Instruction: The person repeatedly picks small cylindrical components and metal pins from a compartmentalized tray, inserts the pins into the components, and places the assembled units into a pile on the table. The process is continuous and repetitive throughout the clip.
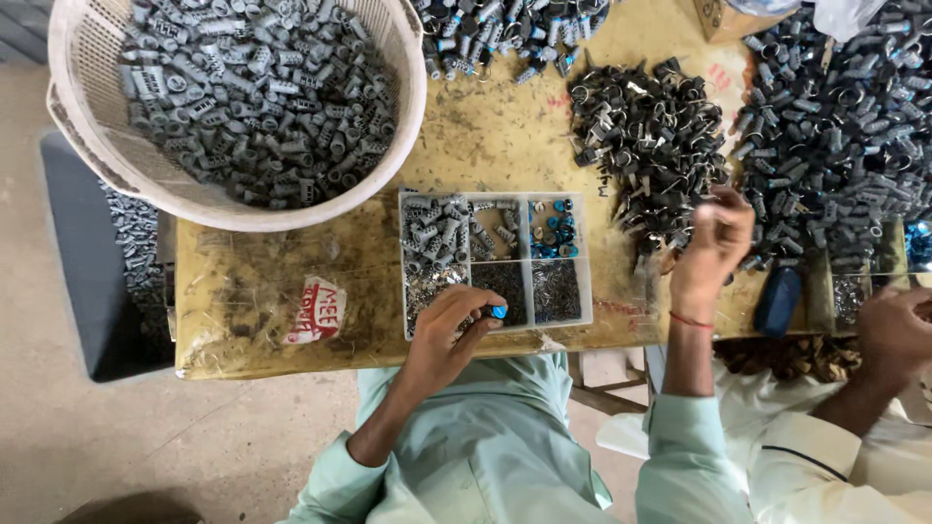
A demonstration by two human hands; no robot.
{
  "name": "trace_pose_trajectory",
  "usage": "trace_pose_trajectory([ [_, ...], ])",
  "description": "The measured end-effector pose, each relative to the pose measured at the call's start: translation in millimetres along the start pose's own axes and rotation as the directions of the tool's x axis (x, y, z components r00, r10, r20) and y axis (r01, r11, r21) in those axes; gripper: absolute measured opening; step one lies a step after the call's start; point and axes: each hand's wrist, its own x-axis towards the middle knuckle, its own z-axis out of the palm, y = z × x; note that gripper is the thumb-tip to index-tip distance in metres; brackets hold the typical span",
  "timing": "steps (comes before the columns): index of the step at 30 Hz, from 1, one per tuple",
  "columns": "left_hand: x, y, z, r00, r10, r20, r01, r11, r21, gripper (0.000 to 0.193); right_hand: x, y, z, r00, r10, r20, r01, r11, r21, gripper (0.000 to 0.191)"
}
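Note:
My left hand (449,335) rests at the near edge of a clear compartment tray (582,254) and pinches a small blue cap (498,311) between its fingertips. The tray holds grey plastic parts, blue caps and small dark metal bits in separate sections. My right hand (714,243) is raised over the near edge of a pile of dark metal clips (646,131), its fingers closed on a small dark piece. A red thread circles that wrist.
A large white basket (92,146) of grey plastic parts sits at the table's left. More grey and dark parts (835,126) are heaped at the right. A dark blue object (779,301) lies near the edge. Another person's hand (893,330) works at the right.

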Motion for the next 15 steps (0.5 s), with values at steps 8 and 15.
trace_pose_trajectory([
  [8, 4.8, 4.4, 13.6, 0.981, -0.102, 0.162, 0.104, 0.995, -0.002, 0.029, -75.0, -62.6, -7.1, 0.775, 0.097, 0.624, -0.096, 0.995, -0.035, 0.013],
  [15, 3.6, 1.1, 16.9, 0.982, -0.032, 0.185, 0.014, 0.995, 0.099, 0.03, -97.1, -115.8, 48.4, 0.468, 0.295, 0.833, 0.206, 0.88, -0.428, 0.044],
])
